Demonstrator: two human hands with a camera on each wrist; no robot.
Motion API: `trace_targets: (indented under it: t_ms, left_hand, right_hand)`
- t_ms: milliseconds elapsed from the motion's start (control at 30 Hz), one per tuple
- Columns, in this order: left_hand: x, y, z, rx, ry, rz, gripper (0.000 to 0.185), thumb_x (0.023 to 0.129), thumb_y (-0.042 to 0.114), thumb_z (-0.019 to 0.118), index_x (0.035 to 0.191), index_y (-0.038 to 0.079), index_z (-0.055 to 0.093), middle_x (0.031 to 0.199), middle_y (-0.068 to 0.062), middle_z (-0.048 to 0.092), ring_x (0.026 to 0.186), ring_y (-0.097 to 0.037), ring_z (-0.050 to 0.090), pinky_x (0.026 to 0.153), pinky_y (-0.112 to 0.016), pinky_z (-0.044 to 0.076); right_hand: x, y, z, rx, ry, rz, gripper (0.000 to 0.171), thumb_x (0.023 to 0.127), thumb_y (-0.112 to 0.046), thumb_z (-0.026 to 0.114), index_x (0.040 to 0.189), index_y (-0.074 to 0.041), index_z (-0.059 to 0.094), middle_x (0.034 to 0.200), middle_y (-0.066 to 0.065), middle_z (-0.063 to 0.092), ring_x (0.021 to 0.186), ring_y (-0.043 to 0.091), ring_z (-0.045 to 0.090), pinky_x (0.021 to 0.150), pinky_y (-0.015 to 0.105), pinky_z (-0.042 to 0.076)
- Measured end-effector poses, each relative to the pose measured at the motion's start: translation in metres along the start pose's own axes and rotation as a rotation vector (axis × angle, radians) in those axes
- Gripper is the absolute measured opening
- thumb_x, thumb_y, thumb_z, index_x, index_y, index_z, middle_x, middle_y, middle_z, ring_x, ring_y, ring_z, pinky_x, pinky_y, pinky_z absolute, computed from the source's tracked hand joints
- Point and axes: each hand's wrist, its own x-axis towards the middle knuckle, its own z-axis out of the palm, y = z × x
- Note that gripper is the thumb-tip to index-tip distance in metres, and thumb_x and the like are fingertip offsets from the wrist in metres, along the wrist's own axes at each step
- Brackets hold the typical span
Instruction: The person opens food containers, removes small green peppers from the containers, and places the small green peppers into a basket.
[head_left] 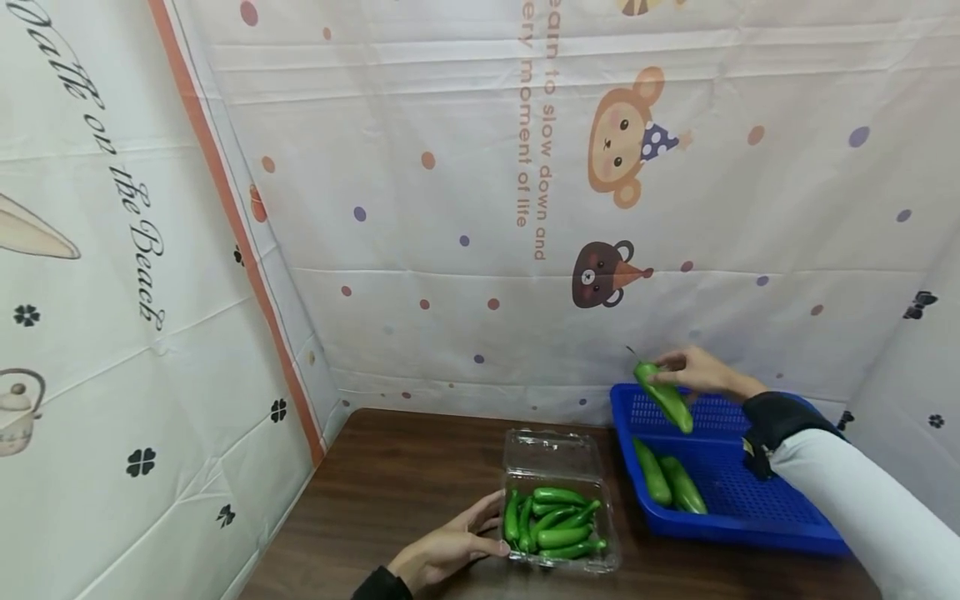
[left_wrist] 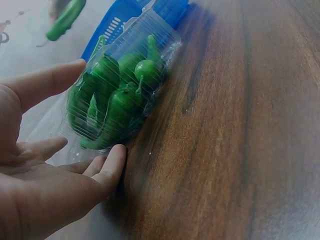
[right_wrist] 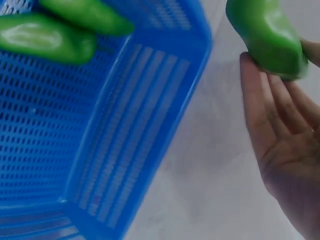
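Observation:
A long green pepper [head_left: 666, 398], its thin stem pointing up and left, is pinched by my right hand [head_left: 697, 371] above the far left part of a blue basket [head_left: 652, 521]. In the right wrist view, fingers and thumb lie around one end of the pepper [right_wrist: 267, 35]. Two more long peppers [head_left: 681, 485] lie at the basket's left side. My left hand [head_left: 453, 542] touches the left side of a clear plastic clamshell box [head_left: 611, 550] with its fingers spread and fairly straight. Several small green chili peppers [head_left: 564, 537] lie in the box, its lid [head_left: 551, 454] folded back.
The box and basket stand side by side on a dark wooden table [head_left: 390, 475]. A printed white curtain [head_left: 420, 217] hangs behind the table, and another printed sheet [head_left: 90, 350] hangs along the left.

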Motion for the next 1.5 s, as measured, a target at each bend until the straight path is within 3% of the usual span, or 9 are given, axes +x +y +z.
trace_targets:
  t_ms: [133, 333, 533, 667, 900, 1167, 1333, 1500]
  left_hand:
    - [0.002, 0.0, 0.0, 0.0, -0.008, 0.007, 0.086, 0.097, 0.006, 0.067, 0.165, 0.014, 0.016, 0.169, -0.025, 0.013, 0.155, -0.048, 0.015, 0.123, -0.059, 0.031]
    - [0.004, 0.002, -0.002, 0.003, -0.028, -0.009, 0.084, 0.098, 0.006, 0.066, 0.165, 0.015, 0.016, 0.17, -0.024, 0.012, 0.155, -0.047, 0.016, 0.122, -0.058, 0.033]
    - [0.005, 0.001, -0.003, 0.012, -0.011, -0.013, 0.084, 0.098, 0.006, 0.066, 0.165, 0.016, 0.017, 0.17, -0.023, 0.012, 0.155, -0.047, 0.016, 0.122, -0.06, 0.032]
    - [0.005, 0.0, -0.002, 0.016, -0.004, -0.013, 0.084, 0.098, 0.006, 0.066, 0.165, 0.015, 0.016, 0.17, -0.022, 0.012, 0.155, -0.047, 0.016, 0.122, -0.061, 0.03]
    - [0.005, 0.001, -0.001, 0.011, -0.009, -0.018, 0.085, 0.098, 0.007, 0.066, 0.166, 0.016, 0.016, 0.17, -0.022, 0.012, 0.156, -0.047, 0.016, 0.122, -0.06, 0.031]
    - [0.006, 0.002, 0.0, 0.016, -0.005, -0.017, 0.086, 0.097, 0.008, 0.068, 0.165, 0.016, 0.017, 0.17, -0.022, 0.014, 0.155, -0.047, 0.016, 0.123, -0.061, 0.029]
    - [0.007, 0.002, 0.0, 0.008, 0.007, -0.022, 0.085, 0.097, 0.007, 0.068, 0.165, 0.017, 0.018, 0.17, -0.022, 0.013, 0.155, -0.046, 0.017, 0.122, -0.059, 0.031]
    - [0.006, 0.002, 0.001, 0.014, 0.016, -0.03, 0.086, 0.097, 0.007, 0.069, 0.165, 0.017, 0.018, 0.17, -0.022, 0.013, 0.155, -0.047, 0.017, 0.122, -0.059, 0.031]
  right_hand:
    - [0.001, 0.017, 0.003, -0.004, -0.034, 0.11, 0.057, 0.1, -0.018, 0.064, 0.133, 0.025, 0.049, 0.118, 0.041, 0.063, 0.089, 0.031, 0.072, 0.069, 0.047, 0.065]
    - [0.004, 0.036, 0.024, 0.088, -0.087, 0.338, 0.047, 0.096, -0.015, 0.066, 0.12, 0.025, 0.056, 0.1, 0.03, 0.069, 0.087, 0.029, 0.072, 0.074, 0.049, 0.065]
    - [0.01, 0.036, 0.052, 0.167, -0.103, 0.463, 0.055, 0.097, -0.011, 0.063, 0.131, 0.025, 0.039, 0.111, 0.036, 0.065, 0.097, 0.042, 0.072, 0.081, 0.051, 0.063]
    - [0.014, 0.034, 0.069, 0.171, -0.121, 0.491, 0.057, 0.098, -0.008, 0.061, 0.135, 0.026, 0.033, 0.113, 0.039, 0.062, 0.098, 0.045, 0.071, 0.081, 0.05, 0.064]
    - [0.017, 0.035, 0.081, 0.086, -0.111, 0.486, 0.04, 0.1, -0.011, 0.059, 0.119, 0.022, 0.048, 0.093, 0.03, 0.065, 0.083, 0.036, 0.072, 0.076, 0.047, 0.065]
    - [0.018, 0.043, 0.083, -0.01, -0.052, 0.391, 0.053, 0.1, -0.018, 0.061, 0.128, 0.026, 0.05, 0.117, 0.041, 0.058, 0.095, 0.038, 0.066, 0.074, 0.044, 0.063]
    - [0.018, 0.046, 0.08, 0.024, -0.045, 0.368, 0.052, 0.104, -0.019, 0.056, 0.134, 0.023, 0.049, 0.109, 0.034, 0.066, 0.092, 0.038, 0.071, 0.073, 0.046, 0.064]
    - [0.015, 0.044, 0.075, 0.055, -0.038, 0.382, 0.042, 0.103, -0.015, 0.056, 0.127, 0.019, 0.056, 0.101, 0.03, 0.068, 0.089, 0.038, 0.072, 0.073, 0.047, 0.064]
